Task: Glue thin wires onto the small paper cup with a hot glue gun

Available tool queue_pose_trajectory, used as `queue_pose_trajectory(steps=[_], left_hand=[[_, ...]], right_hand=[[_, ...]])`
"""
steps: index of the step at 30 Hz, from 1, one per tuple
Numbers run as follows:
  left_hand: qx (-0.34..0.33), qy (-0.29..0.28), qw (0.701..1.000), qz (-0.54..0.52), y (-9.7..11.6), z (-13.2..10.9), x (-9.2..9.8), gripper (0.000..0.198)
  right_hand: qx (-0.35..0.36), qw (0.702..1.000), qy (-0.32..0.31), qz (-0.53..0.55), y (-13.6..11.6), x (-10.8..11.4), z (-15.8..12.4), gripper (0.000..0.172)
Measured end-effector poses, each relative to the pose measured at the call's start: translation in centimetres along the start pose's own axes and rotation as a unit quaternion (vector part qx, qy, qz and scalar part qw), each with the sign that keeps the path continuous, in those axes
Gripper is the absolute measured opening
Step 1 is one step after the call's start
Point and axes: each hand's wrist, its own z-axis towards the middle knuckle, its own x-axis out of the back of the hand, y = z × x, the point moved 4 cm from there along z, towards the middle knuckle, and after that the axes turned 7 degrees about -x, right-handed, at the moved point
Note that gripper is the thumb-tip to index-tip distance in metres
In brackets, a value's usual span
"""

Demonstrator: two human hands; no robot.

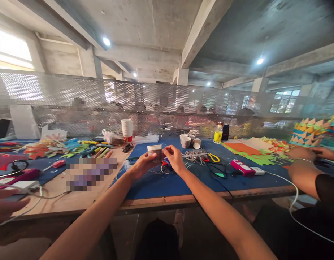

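My left hand (144,161) is wrapped round a small paper cup (155,148) with a white rim and a brownish side, held upright above the blue mat (156,189). Close to the cup's right side, my right hand (174,159) has thumb and fingertips pinched together. Whatever they hold, if anything, is too small to make out. Between and behind the hands lies a red and blue object (165,167), partly hidden, on clear strands. A loose bundle of grey cord (195,156) lies to the right, beside yellow-handled scissors (214,157).
Several similar cups (186,142) stand behind my hands, one tipped over (196,143). A stack of white cups (126,129), a yellow-labelled bottle (218,133) and a pink glue gun-like device (242,168) surround the area. Another person's arm (302,173) is at right.
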Motion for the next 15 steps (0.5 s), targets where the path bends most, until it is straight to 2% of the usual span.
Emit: queue_pose_trajectory(steps=[15], left_hand=[[0.003, -0.015, 1.0, 0.002, -0.33, 0.14, 0.3, 0.044]], right_hand=[[-0.007, 1.0, 0.012, -0.015, 0.12, 0.01, 0.05, 0.023]])
